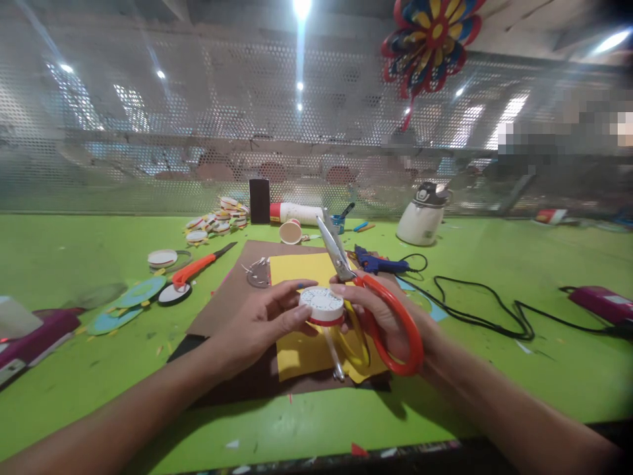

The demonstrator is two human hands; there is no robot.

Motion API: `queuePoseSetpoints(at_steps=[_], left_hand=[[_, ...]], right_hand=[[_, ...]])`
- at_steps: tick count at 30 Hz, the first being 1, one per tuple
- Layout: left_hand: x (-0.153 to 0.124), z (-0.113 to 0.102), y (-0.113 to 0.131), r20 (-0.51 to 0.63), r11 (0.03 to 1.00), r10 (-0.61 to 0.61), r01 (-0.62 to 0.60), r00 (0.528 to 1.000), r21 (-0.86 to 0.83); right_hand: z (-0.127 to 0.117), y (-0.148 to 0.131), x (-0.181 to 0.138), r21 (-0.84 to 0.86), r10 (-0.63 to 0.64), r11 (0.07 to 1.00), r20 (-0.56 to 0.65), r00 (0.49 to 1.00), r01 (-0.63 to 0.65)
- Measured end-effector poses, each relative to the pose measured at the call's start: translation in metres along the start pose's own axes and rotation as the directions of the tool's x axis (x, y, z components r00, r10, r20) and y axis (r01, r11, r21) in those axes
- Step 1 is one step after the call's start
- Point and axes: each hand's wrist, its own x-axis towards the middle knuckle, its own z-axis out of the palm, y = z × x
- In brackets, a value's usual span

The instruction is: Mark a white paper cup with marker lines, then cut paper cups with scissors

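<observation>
My left hand [262, 313] pinches a small round white piece [321, 305] between thumb and fingers; it has printed marks on top and a red rim, and looks like a cut-off paper cup bottom. My right hand [380, 310] steadies its other side with the fingertips. Scissors [390, 323] with a big red handle loop hang in my right hand, their blades pointing up and away. Beneath lie a yellow sheet [297, 356] and a brown sheet [222, 297]. A thin metallic rod [333, 353] shows below the round piece.
An orange cutter knife [198, 267] and blue paper discs [141, 290] lie left. Behind stand a phone [260, 201], a tipped paper cup [290, 232], and several cut cup pieces [217, 221]. On the right are a blue glue gun [380, 262], its black cord, and a white jug [422, 214].
</observation>
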Motion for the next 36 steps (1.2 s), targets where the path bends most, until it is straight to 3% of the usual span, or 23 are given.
queuePoseSetpoints(at_steps=[13, 21, 30, 36], left_hand=[[0.0005, -0.0012, -0.0048, 0.101, 1.000, 0.006, -0.005, 0.995, -0.004], [0.0002, -0.0025, 0.0004, 0.133, 0.998, -0.070, 0.070, 0.989, 0.003], [0.0006, -0.0004, 0.0008, 0.167, 0.995, -0.043, 0.058, 0.985, -0.082], [0.0018, -0.0003, 0.0025, 0.187, 0.993, -0.023, 0.044, 0.982, -0.113]], right_hand=[[-0.0015, 0.0030, -0.0031, -0.057, -0.053, 0.997, 0.000, 0.999, 0.053], [-0.0015, 0.0040, -0.0021, -0.025, -0.018, 1.000, -0.032, 0.999, 0.018], [0.0005, -0.0003, -0.0061, -0.056, -0.079, 0.995, -0.013, 0.997, 0.078], [-0.0008, 0.0046, -0.0031, 0.011, -0.051, 0.999, -0.053, 0.997, 0.051]])
